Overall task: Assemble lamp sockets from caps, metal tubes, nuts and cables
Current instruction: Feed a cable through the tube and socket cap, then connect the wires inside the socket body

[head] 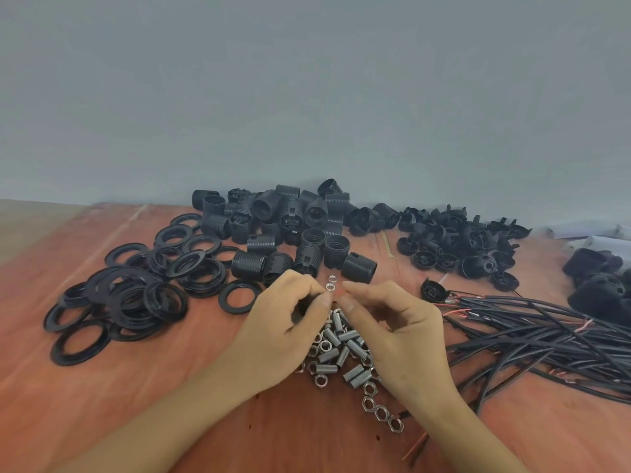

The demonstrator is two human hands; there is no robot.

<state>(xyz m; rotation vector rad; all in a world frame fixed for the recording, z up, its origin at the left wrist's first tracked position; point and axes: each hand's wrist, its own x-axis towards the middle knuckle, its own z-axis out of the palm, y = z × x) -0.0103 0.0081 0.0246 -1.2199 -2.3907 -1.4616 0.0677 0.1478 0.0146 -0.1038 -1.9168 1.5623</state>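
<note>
Centrally — left hand [290, 319] pinches nut [330, 286].

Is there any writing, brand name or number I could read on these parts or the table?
None can be read. The black threaded sockets, rings, caps, cables and metal nuts and tubes show no lettering. The white things at the far right are too blurred to tell.

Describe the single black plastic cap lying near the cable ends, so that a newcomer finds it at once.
Find the bundle of long black cables on the right of the reddish wooden table. At its left tip, just right of the right hand, lies one round black plastic cap. Unlike the heaped black caps behind it, it lies alone beside the bare wire ends.
</note>
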